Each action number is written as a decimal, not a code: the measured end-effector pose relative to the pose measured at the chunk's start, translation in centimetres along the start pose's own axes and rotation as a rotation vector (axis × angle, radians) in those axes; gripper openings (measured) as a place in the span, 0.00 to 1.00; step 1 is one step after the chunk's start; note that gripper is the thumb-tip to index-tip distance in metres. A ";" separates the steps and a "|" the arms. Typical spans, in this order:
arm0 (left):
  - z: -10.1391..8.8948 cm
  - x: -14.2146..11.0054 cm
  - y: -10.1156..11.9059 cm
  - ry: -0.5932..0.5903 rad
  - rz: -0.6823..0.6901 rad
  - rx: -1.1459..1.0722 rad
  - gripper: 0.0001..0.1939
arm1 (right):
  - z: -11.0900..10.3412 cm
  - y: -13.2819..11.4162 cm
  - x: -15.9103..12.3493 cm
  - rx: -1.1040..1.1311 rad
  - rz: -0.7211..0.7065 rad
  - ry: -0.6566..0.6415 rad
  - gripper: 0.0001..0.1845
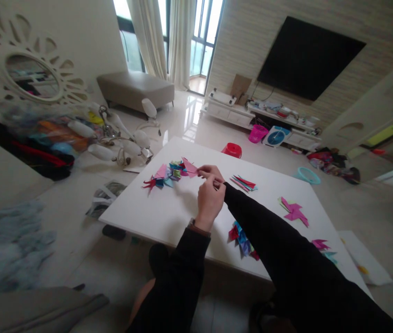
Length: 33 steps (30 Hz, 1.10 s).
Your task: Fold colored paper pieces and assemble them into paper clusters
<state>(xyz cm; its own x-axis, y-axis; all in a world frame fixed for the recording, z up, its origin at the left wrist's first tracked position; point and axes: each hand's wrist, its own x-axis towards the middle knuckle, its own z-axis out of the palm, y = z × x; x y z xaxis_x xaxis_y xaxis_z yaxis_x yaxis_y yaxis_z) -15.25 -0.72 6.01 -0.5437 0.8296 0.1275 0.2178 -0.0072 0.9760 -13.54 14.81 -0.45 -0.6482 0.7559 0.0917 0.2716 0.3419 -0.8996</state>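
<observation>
Over the white table, my right hand (212, 173) reaches leftward, its fingers pinched at the corner of a pink folded paper (190, 167). My left hand (210, 200) is closed with bent fingers close by my right wrist and black sleeve cuff; what lies between its fingertips is hidden. Just left of my hands a cluster of colourful folded paper pieces (173, 173) includes pink, blue, green and red ones. A red folded paper piece (150, 184) lies at its left end. Beyond my right wrist sits a small stack of folded paper strips (243, 183).
Blue and red paper pieces (242, 239) lie near the front edge, partly behind my right sleeve. A magenta paper pinwheel shape (294, 212) and another magenta piece (320, 244) lie at the right. A red stool (232, 150) stands past the table (155, 217); a lamp (127, 145) is left.
</observation>
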 end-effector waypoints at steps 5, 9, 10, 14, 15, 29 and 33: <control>1.6 -0.6 -0.6 -0.107 -0.036 -0.084 0.04 | -8.5 1.7 -14.2 0.326 0.100 0.314 0.21; 4.8 -1.8 -1.5 -0.248 -0.154 -0.151 0.07 | -11.8 3.6 -24.5 0.439 0.246 0.493 0.22; 5.7 -2.3 -1.6 -0.290 -0.199 -0.173 0.08 | -12.1 4.0 -26.3 0.468 0.259 0.519 0.22; 9.4 -4.7 -1.6 -0.522 -0.390 -0.318 0.12 | -13.0 4.6 -29.7 0.537 0.264 0.526 0.19; 10.3 -5.2 -1.6 -0.550 -0.429 -0.350 0.13 | -13.3 4.6 -29.9 0.541 0.257 0.517 0.18; 16.4 -5.6 -1.8 -0.600 -0.530 -0.573 0.14 | -17.7 5.4 -31.3 0.494 0.285 0.534 0.14; 17.0 -6.2 -2.2 -0.554 -0.418 -0.473 0.11 | -17.9 5.1 -31.5 0.278 0.307 0.528 0.12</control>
<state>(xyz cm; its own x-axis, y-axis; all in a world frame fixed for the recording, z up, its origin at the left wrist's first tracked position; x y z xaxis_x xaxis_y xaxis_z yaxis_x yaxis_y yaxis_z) 1.40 3.66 0.10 -0.0004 0.9692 -0.2464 -0.3430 0.2313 0.9104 20.98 2.73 -0.34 -0.1160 0.9918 -0.0532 0.1492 -0.0355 -0.9882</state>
